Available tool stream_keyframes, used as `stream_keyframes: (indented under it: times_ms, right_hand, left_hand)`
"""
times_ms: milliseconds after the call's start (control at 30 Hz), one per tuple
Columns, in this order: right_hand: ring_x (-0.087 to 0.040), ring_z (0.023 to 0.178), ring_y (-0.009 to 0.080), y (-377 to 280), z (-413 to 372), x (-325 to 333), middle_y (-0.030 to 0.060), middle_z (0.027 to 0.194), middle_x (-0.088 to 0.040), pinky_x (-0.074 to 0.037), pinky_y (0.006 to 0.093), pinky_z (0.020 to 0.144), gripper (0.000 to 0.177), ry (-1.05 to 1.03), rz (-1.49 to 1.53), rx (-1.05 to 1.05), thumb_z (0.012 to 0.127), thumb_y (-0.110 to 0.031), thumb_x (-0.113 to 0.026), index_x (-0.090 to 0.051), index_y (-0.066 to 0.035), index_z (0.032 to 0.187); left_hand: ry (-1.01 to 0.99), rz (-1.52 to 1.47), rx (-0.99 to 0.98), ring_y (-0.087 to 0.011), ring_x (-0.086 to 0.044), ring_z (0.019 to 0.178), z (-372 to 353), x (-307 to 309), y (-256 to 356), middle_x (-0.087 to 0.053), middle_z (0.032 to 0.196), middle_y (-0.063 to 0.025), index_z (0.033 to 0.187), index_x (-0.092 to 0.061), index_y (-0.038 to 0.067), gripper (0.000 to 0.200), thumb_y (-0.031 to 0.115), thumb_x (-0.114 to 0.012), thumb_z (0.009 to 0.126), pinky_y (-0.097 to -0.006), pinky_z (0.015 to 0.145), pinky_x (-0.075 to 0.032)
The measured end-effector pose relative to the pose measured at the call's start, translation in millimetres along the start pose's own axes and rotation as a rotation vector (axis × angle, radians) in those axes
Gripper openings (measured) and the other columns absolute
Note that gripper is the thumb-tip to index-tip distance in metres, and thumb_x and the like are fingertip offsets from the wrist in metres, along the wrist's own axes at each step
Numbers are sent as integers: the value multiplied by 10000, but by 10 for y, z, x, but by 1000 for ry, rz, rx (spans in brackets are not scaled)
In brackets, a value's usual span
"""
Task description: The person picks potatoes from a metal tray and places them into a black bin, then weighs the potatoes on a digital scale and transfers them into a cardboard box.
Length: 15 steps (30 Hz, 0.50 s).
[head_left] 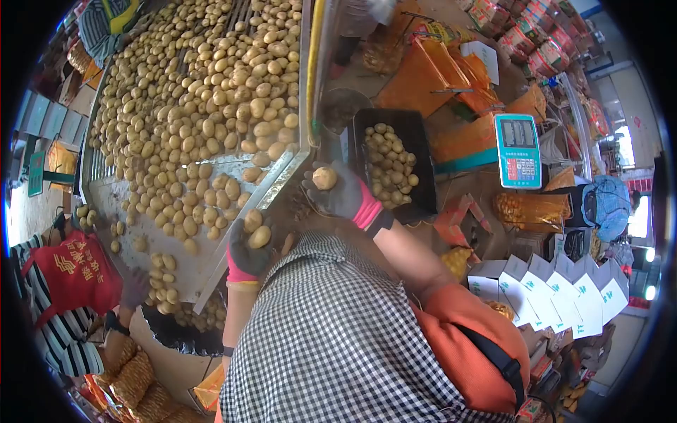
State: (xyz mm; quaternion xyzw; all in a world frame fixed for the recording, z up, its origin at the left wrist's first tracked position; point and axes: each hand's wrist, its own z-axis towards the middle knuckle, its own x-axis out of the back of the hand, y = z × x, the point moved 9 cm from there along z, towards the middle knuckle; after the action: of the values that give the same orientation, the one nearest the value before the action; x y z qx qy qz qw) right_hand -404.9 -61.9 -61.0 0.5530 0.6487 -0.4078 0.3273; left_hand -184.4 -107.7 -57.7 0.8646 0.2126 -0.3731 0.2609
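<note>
My left hand [245,255], in a grey glove with a pink cuff, is closed around two potatoes [259,237] beside the metal edge of the sorting table. My right hand [343,196], gloved the same way, holds one potato [324,178] in its curled fingers, between the table's corner and a black crate. Many loose potatoes [190,106] cover the slatted sorting table [218,271], thinning out toward its near end. The black crate [422,158], to the right of my right hand, contains more potatoes [388,166].
A teal digital scale [519,151] stands beyond the crate, near orange mesh bags [423,84]. White boxes [557,296] line the right. Across the table is a co-worker in a red apron [77,271], one gloved hand [134,287] near potatoes. A metal rail [312,70] edges the table.
</note>
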Motion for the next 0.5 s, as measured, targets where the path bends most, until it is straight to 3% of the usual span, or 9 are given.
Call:
stream_keyframes:
  times_ms: [33, 100, 133, 200, 233, 300, 333, 400, 500]
  right_hand:
    - [-636, 1077, 352, -39, -4, 101, 194, 1188, -632, -580, 425, 859, 474, 3, 4, 8, 1006, -395, -525, -540, -9, 1281]
    - [-642, 1071, 364, -127, -47, 208, 212, 1243, -615, -584, 433, 852, 501, -79, -21, 9, 1009, -401, -515, -523, -14, 1326]
    - [-642, 1071, 364, -162, -63, 299, 212, 1243, -615, -584, 433, 852, 501, -76, -18, 18, 1009, -401, -515, -523, -14, 1326]
    - [-646, 1070, 374, -216, -126, 314, 216, 1287, -598, -587, 435, 850, 513, -117, -9, 26, 1008, -397, -519, -508, -24, 1360]
    - [-646, 1070, 374, -244, -160, 346, 216, 1287, -598, -587, 435, 850, 513, -115, -5, 35, 1008, -397, -519, -508, -24, 1360]
    - [-634, 1105, 383, -331, -281, 258, 199, 1305, -596, -584, 434, 860, 509, -115, -49, 94, 1004, -383, -534, -505, -36, 1375]
    - [-634, 1105, 383, -371, -322, 205, 199, 1305, -596, -584, 434, 860, 509, -113, -49, 103, 1004, -383, -534, -505, -36, 1375]
    - [-639, 1076, 356, -465, -425, 271, 164, 1251, -622, -578, 421, 857, 479, 43, -136, 183, 993, -378, -562, -531, -40, 1331]
    - [-643, 1025, 322, -521, -472, 736, 136, 1173, -638, -569, 410, 855, 422, 236, -200, 203, 984, -367, -583, -561, -45, 1256]
  left_hand:
    - [-2, 5, 8, -210, -640, 1035, 22, 11, -17, -654, 1142, -124, 1221, -526, -20, 413, 135, -713, 887, -326, 903, -530]
    - [-112, 235, -29, -225, -586, 1161, 96, -31, -49, -587, 1277, -165, 1301, -466, -18, 358, 171, -531, 1004, -362, 971, -520]
    - [-115, 238, -21, -225, -586, 1161, 151, 29, -93, -587, 1277, -165, 1301, -466, -18, 358, 171, -531, 1004, -362, 971, -520]
    - [-200, 609, -176, -229, -577, 1184, 181, -84, -70, -568, 1305, -171, 1296, -470, -30, 344, 145, -526, 1005, -366, 977, -522]
    - [-206, 613, -169, -229, -577, 1184, 192, -80, -87, -568, 1305, -171, 1296, -470, -30, 344, 145, -526, 1005, -366, 977, -522]
    - [-77, 44, 130, -218, -636, 1089, 114, -235, -268, -639, 1201, -140, 1260, -491, -44, 442, 82, -706, 895, -334, 937, -538]
    - [-82, 47, 136, -218, -636, 1089, 187, -148, -329, -639, 1201, -140, 1260, -491, -44, 442, 82, -706, 895, -334, 937, -538]
    - [-177, 684, -174, -315, -598, 1165, 293, -19, -231, -609, 1290, -152, 1332, -536, 55, 444, 350, -484, 1005, -477, 1009, -489]
    - [-239, 693, -152, -315, -595, 1164, 347, -80, -293, -616, 1270, -142, 1315, -548, 50, 429, 340, -480, 1006, -478, 1017, -483]
